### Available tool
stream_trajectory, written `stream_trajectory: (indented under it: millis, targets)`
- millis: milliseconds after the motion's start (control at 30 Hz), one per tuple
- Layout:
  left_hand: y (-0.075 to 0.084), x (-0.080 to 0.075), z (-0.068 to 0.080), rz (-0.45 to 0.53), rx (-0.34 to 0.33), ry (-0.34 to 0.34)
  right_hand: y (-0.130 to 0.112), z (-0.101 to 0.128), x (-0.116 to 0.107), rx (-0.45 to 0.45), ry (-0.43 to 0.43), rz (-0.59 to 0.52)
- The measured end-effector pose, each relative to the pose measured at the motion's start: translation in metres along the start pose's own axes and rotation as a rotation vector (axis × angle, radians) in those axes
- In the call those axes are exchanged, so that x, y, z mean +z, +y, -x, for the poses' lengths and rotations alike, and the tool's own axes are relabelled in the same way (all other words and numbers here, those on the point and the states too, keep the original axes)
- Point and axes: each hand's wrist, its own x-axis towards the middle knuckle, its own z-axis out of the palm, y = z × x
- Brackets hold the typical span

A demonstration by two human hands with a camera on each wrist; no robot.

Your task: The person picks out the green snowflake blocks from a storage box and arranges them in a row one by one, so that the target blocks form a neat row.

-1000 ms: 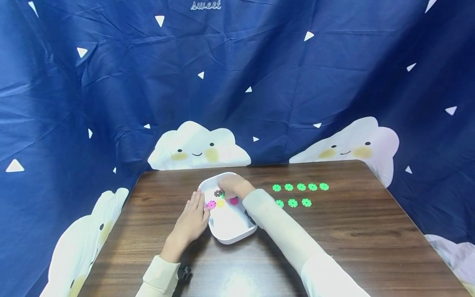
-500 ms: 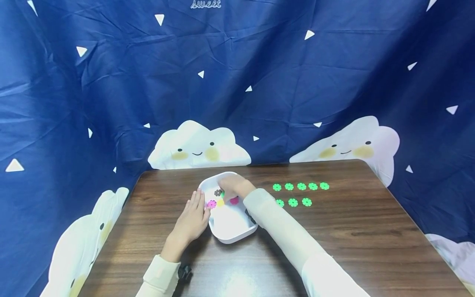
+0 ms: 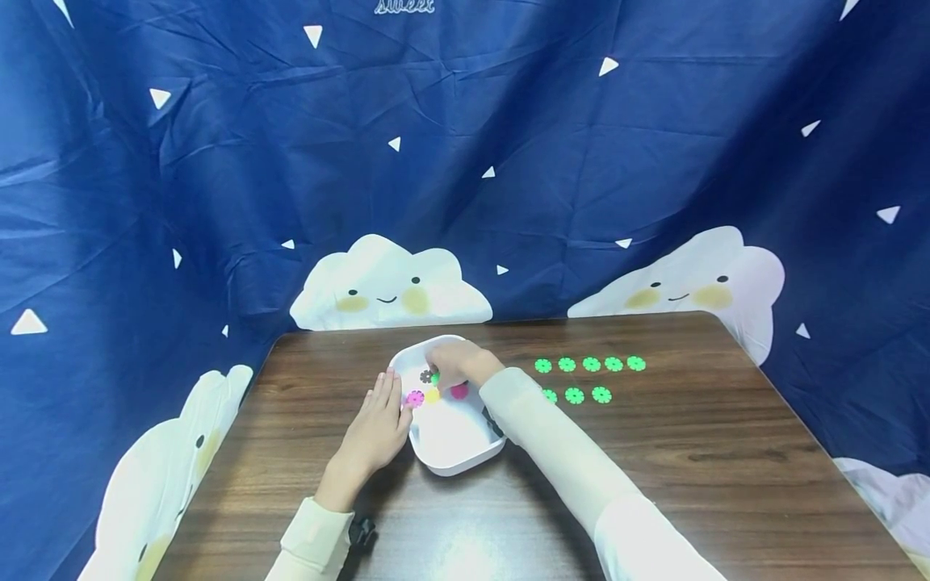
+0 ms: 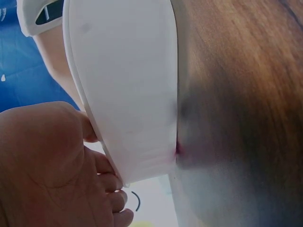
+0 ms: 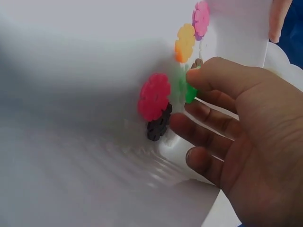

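Observation:
In the head view my left hand [image 3: 374, 428] lies along the left side of a white tray [image 3: 452, 444]. Its fingers are straight and touch the rim. My right hand [image 3: 456, 363] reaches into the tray's far end. There, in the right wrist view, thumb and fingertips pinch a green flower-shaped plastic disc [image 5: 191, 93]. Around it in the tray are a bright pink disc [image 5: 155, 97] overlapping a black one [image 5: 159, 125], a yellow-orange disc [image 5: 185, 42] and a lighter pink disc [image 5: 202, 19]. A dark grey disc [image 3: 426, 377] is left of the right hand.
Right of the tray, green flower discs [image 3: 592, 365] form a back row of several and a shorter front row [image 3: 575, 396], partly behind the right sleeve. All stand on a wooden table [image 3: 690, 476]. A blue curtain [image 3: 538, 161] with printed clouds hangs behind the table.
Both hands and the tray stay almost where they were. The right fingers have shifted only slightly around the green disc, and the whole head view has drifted a little.

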Motion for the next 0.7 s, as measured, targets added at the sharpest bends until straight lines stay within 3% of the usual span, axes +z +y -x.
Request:
stream_trajectory:
  millis: [200, 700]
  targets:
    - [0.0, -0.001, 0.0, 0.0, 0.003, 0.002, 0.002, 0.002, -0.003, 0.013, -0.012, -0.08]
    - [-0.001, 0.001, -0.001, -0.015, 0.002, -0.002, 0.012, 0.015, -0.014, -0.045, 0.063, -0.058]
